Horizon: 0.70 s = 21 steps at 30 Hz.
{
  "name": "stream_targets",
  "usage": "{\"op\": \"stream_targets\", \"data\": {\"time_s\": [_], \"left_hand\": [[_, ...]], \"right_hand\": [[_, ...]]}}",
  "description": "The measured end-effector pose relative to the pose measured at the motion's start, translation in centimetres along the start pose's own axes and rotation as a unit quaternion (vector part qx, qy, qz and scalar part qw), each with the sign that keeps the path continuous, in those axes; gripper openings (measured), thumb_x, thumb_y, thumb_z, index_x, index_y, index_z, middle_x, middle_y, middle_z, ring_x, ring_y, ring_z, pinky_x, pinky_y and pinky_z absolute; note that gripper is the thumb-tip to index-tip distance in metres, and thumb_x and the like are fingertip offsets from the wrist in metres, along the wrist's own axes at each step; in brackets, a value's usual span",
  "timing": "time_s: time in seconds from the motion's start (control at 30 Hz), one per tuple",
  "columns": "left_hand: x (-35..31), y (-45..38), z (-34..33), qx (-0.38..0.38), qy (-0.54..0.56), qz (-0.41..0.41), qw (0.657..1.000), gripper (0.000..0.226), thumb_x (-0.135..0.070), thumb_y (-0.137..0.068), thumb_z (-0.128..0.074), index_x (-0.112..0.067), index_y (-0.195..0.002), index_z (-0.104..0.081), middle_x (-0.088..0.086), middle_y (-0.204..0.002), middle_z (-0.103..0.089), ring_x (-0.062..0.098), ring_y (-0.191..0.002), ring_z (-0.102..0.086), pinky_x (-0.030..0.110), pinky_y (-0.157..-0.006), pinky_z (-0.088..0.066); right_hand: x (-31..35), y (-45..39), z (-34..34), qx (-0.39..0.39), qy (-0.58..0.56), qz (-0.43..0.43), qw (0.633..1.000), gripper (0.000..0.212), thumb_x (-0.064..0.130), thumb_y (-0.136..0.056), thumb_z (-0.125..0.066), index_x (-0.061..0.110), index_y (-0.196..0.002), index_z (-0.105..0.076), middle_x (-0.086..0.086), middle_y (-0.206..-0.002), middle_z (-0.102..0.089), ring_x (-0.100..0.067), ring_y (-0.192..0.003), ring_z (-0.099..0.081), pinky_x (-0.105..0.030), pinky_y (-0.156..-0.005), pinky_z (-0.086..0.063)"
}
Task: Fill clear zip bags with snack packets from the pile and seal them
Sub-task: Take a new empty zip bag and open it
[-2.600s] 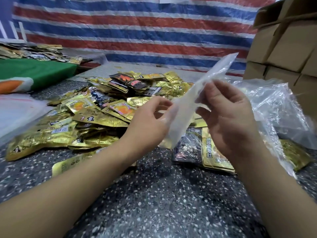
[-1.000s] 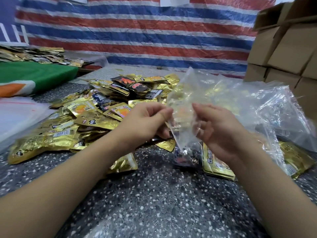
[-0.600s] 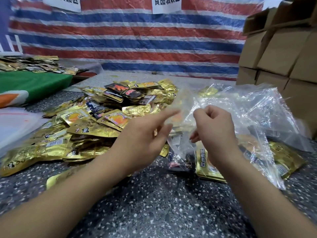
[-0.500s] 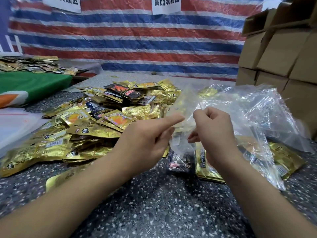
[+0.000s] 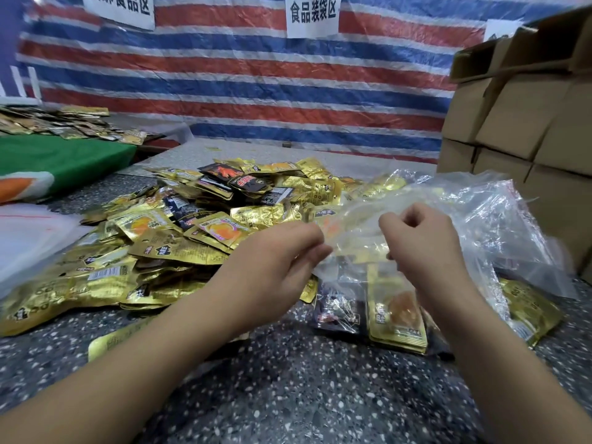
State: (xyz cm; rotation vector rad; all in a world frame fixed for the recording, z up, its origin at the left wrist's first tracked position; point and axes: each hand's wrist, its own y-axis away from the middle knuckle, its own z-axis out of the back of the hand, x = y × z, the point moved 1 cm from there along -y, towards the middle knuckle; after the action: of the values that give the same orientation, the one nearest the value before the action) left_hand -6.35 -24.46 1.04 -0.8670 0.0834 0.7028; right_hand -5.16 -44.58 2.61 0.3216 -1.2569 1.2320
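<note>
**Clear bag held at both sides above the speckled table**

A striped tarpaulin is seen behind the speckled table, with two printed signs fixed to it; more of those signs is in view than half a second ago, the view having tipped upward. Stacked cardboard boxes stand at the table's far right edge; at least four can be counted, though the stack is cut off by the frame. The pile of snack packets, mostly gold with a few black ones, is spread across the left and middle of the table, too many to count. Loose clear plastic is heaped at the right, over further packets.

One clear zip bag, crumpled and see-through, is held just above the table's middle, in front of the pile. It is gripped by two hands. The left hand, whose index finger was stretched out straight a moment ago, is now curled, its fingertips pinched on the bag's left side. The right hand is kept closed in a fist on the bag's right side. Whether the bag's mouth is parted cannot be made out through the glare.
</note>
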Motion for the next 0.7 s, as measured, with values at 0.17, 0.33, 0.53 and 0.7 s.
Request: {"op": "stream_targets", "data": {"time_s": [0.17,0.33,0.53,0.7], "left_hand": [[0.9,-0.5,0.4,-0.053,0.1,0.041,0.993,0.036,-0.035,-0.099,-0.037,-0.015,-0.069,-0.042,-0.008,-0.061,-0.041,0.005,-0.055,-0.037,0.022,-0.05,-0.029],[2.3,-1.2,1.9,-0.164,0.244,0.134,0.946,0.054,-0.045,-0.098,-0.042,-0.018,-0.051,-0.037,-0.004,-0.049,-0.033,0.014,-0.044,-0.029,0.026,-0.047,-0.027],[4.7,-1.2,2.6,-0.102,0.143,0.181,0.968,0.065,-0.062,-0.095,-0.039,-0.017,-0.049,-0.044,-0.008,-0.043,-0.036,0.008,-0.037,-0.032,0.027,-0.045,-0.03],[5.1,-1.0,2.1,0.019,-0.035,0.123,0.992,0.065,-0.07,-0.087,-0.031,-0.017,-0.054,-0.05,-0.003,-0.048,-0.05,0.008,-0.041,-0.04,0.029,-0.047,-0.036]], "right_hand": [[1.5,-2.4,1.9,0.023,0.032,-0.002,0.999,0.039,0.018,-0.083,-0.058,0.028,-0.12,-0.052,0.005,-0.129,-0.05,-0.009,-0.1,-0.049,-0.023,-0.071,-0.039],[4.0,-2.5,2.7,0.271,0.015,-0.032,0.962,0.009,0.009,-0.095,-0.058,0.01,-0.092,-0.067,-0.01,-0.091,-0.074,-0.027,-0.076,-0.072,-0.037,-0.068,-0.058],[4.1,-2.5,1.1,0.418,0.14,-0.071,0.895,0.018,0.008,-0.096,-0.044,-0.001,-0.093,-0.059,-0.019,-0.083,-0.073,-0.033,-0.064,-0.072,-0.034,-0.056,-0.053],[3.6,-4.6,0.3,0.434,0.199,-0.027,0.878,0.033,0.04,-0.097,-0.056,0.01,-0.097,-0.067,-0.005,-0.092,-0.076,-0.023,-0.086,-0.074,-0.032,-0.067,-0.056]]}}
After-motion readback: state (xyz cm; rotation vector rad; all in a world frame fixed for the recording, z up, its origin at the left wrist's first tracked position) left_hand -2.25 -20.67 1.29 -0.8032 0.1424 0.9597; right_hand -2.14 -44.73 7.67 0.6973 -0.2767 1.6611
